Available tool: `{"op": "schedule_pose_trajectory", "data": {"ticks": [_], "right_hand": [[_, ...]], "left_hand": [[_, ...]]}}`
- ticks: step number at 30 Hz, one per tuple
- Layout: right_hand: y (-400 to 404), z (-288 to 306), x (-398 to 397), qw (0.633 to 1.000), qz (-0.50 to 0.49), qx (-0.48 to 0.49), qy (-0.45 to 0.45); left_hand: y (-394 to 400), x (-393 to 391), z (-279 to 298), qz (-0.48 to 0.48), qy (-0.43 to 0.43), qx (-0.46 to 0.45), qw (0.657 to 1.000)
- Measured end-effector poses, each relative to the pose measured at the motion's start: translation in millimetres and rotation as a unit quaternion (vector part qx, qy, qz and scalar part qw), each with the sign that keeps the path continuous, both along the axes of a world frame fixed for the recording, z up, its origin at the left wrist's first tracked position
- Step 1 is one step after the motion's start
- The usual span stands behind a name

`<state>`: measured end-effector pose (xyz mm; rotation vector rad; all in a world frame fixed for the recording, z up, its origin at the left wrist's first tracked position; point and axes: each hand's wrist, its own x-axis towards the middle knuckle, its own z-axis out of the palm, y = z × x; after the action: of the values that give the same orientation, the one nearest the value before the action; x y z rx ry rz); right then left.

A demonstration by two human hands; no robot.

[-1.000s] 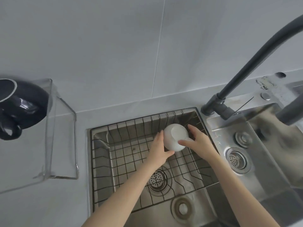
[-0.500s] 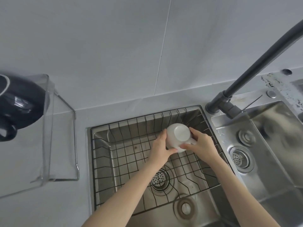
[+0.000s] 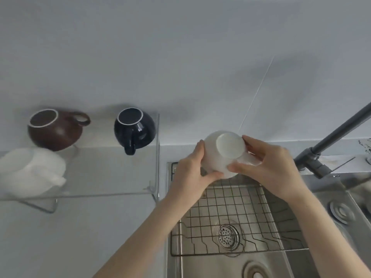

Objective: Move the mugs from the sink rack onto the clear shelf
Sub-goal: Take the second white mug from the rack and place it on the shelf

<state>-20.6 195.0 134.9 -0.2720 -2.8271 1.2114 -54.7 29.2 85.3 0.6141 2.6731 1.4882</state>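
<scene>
A white mug [image 3: 222, 153] is held upside down, base facing me, above the back edge of the wire sink rack [image 3: 236, 213]. My left hand [image 3: 192, 173] grips its left side and my right hand [image 3: 269, 169] holds its right side at the handle. On the clear shelf [image 3: 112, 175] to the left sit three upturned mugs: a brown mug [image 3: 54, 129], a dark blue mug [image 3: 134, 131] and a white mug [image 3: 30, 173] at the front left. The rack holds no other mug.
A dark grey tap [image 3: 331, 137] rises at the right of the steel sink [image 3: 220, 265]. A drain strainer [image 3: 227, 236] lies under the rack. A second basin [image 3: 345, 209] is at the right. The grey tiled wall [image 3: 180, 57] stands behind.
Both hands have lifted the white mug up out of the rack and toward the back edge of the sink. The view has swung left, so the shelf with three mugs shows fully.
</scene>
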Motion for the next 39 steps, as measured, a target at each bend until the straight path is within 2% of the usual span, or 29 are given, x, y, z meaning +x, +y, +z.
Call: {"op": "schedule_pose_trajectory", "data": {"ticks": [6, 16, 25, 30, 39], "right_hand": [[-103, 44, -10, 0.994, 0.091, -0.014, 0.056], [-215, 11, -38, 0.986, 0.158, -0.028, 0.031], [-231, -20, -54, 0.987, 0.147, -0.057, -0.016], [-233, -27, -55, 0.991, 0.124, -0.042, -0.002], [-239, -25, -53, 0.994, 0.105, -0.014, 0.004]], "left_hand": [[-111, 16, 48, 0.079, 0.01, 0.027, 0.996], [-225, 7, 34, 0.113, -0.075, -0.055, 0.989], [-233, -2, 12, 0.122, -0.1, -0.052, 0.986], [-222, -5, 12, 0.153, -0.09, -0.04, 0.983], [-219, -6, 2, 0.155, -0.11, 0.016, 0.982]]}}
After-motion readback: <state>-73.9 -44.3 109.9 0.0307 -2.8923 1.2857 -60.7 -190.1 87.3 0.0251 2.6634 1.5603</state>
